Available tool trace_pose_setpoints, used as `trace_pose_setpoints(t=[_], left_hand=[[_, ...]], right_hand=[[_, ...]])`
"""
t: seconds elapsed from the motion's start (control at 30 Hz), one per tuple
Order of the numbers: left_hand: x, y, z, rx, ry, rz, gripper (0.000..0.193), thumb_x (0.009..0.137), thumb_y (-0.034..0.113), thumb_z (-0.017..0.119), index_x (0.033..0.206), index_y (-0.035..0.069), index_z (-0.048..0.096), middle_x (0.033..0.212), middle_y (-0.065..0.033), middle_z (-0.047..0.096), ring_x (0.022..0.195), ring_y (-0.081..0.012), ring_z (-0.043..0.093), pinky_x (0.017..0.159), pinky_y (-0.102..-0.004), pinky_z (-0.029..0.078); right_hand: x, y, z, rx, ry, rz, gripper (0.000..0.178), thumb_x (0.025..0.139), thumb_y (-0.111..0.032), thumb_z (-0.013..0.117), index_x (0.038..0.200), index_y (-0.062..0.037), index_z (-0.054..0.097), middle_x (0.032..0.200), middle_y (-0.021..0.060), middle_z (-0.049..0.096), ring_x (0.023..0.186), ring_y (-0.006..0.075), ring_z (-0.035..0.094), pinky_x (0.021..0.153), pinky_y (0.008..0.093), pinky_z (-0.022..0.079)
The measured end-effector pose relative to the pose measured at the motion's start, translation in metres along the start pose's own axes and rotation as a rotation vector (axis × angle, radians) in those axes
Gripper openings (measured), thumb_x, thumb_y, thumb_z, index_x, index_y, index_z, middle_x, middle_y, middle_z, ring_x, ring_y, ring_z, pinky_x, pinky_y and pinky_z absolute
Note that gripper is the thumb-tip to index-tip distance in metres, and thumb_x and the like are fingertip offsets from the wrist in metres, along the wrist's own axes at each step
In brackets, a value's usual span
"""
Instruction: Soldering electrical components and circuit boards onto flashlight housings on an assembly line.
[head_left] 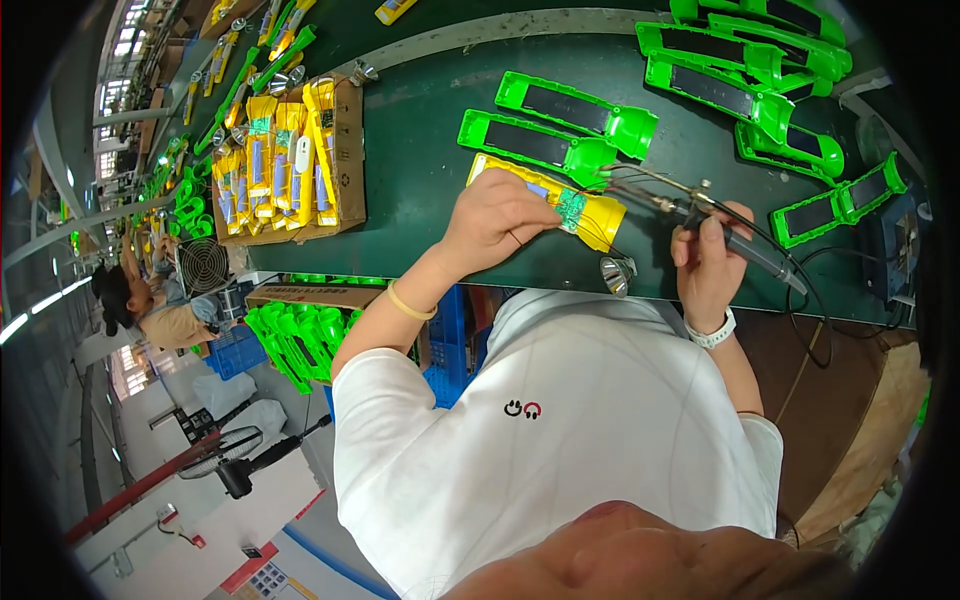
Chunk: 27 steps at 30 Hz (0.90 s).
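A yellow flashlight housing half (603,218) with a green circuit board (571,208) lies near the table's front edge. My left hand (500,215) is over its left part, fingers closed in a pinch beside the board; what they pinch is hidden. In my right hand (708,258) is a soldering iron (755,257) with a dark handle and a thin metal feed tube. Its front end points left, above the housing's wide end. A round silver reflector (616,275) with thin wires sits at the table edge. Just beyond lie two green shells with dark panels, the nearer one (525,141) beside the housing.
A cardboard box (348,150) of yellow housings stands on the left. More green shells (715,85) are piled at the far right, near a blue-grey device (895,250). The iron's black cable loops at right. Below the table is a box of green parts (310,335); another person sits far left.
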<state>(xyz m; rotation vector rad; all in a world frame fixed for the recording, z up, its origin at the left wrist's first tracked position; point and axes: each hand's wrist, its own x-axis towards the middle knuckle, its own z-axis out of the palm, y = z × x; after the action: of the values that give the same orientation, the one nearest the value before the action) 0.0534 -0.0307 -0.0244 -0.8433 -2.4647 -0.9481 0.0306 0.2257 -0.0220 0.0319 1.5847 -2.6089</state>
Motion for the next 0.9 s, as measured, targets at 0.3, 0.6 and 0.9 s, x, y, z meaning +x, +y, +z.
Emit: trace_pose_setpoints(t=[0.3, 0.6, 0.9], left_hand=[[0.023, 0.019, -0.010, 0.018, -0.153, -0.370, 0.010, 0.069, 0.010, 0.070, 0.077, 0.010, 0.063, 0.082, -0.0053, 0.049, 0.080, -0.0225, 0.049, 0.068, -0.0323, 0.043], [0.028, 0.021, -0.012, -0.022, -0.206, -0.476, 0.009, 0.066, 0.005, 0.066, 0.073, 0.006, 0.061, 0.083, -0.0070, 0.047, 0.081, -0.0229, 0.049, 0.068, -0.0329, 0.044], [0.029, 0.023, -0.012, 0.021, -0.197, -0.451, 0.010, 0.065, 0.004, 0.065, 0.071, 0.004, 0.058, 0.084, -0.0082, 0.048, 0.082, -0.0237, 0.049, 0.068, -0.0333, 0.044]], right_hand=[[-0.007, 0.011, -0.006, -0.221, -0.122, -0.055, 0.023, 0.086, -0.010, 0.057, 0.096, -0.0068, 0.036, 0.076, 0.0034, 0.045, 0.049, 0.0082, 0.041, 0.044, 0.0221, 0.037], [-0.007, 0.015, -0.008, -0.332, -0.243, 0.009, 0.025, 0.083, -0.007, 0.062, 0.093, -0.0032, 0.039, 0.073, -0.0011, 0.046, 0.061, 0.0014, 0.040, 0.050, 0.0161, 0.033], [-0.008, 0.017, -0.008, -0.314, -0.267, -0.006, 0.026, 0.083, -0.006, 0.062, 0.095, -0.0027, 0.039, 0.075, -0.0010, 0.045, 0.063, 0.0017, 0.039, 0.052, 0.0160, 0.033]])
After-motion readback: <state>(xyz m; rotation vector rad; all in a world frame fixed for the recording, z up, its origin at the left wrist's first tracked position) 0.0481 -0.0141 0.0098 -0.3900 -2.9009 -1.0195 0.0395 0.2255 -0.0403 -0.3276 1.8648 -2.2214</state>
